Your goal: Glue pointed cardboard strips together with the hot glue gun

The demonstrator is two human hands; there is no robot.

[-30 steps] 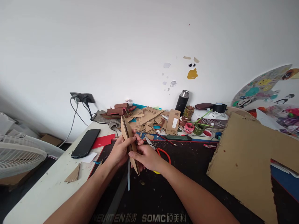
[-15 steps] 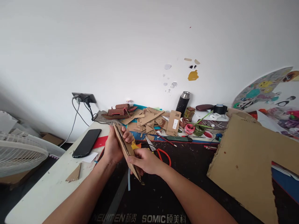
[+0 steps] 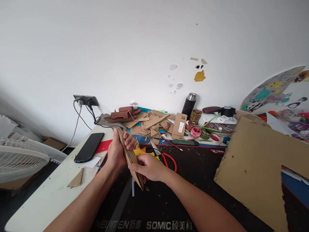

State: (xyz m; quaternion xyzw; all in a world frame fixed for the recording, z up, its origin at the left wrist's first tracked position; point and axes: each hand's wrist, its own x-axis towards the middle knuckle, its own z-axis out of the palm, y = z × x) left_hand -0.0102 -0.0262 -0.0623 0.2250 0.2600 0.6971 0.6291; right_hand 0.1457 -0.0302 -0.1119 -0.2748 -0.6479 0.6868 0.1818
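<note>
Both hands hold a narrow cardboard piece [image 3: 129,154], its cut edge turned toward me and its lower end pointed. My left hand [image 3: 118,149] wraps round the upper part, thumb on the near side and fingers over the far side. Lower down, my right hand [image 3: 147,167] pinches the piece with the thumb along its edge. Just behind the hands lie a yellow tool [image 3: 138,150], partly covered, and a pair of scissors [image 3: 169,161] with red-orange handles. A pale blue strip [image 3: 133,187] shows below the cardboard.
Cardboard scraps [image 3: 154,124] pile up at the back beside brown model boats [image 3: 120,116]. A black flask [image 3: 189,106], paint jars [image 3: 196,132] and a green craft knife [image 3: 185,142] stand or lie to their right. A large cardboard sheet [image 3: 251,170] covers the right side; a phone [image 3: 89,147] lies left.
The cardboard piece has turned slightly in my hands, its lower tip moving a little up and left. My right hand has shifted slightly left with it.
</note>
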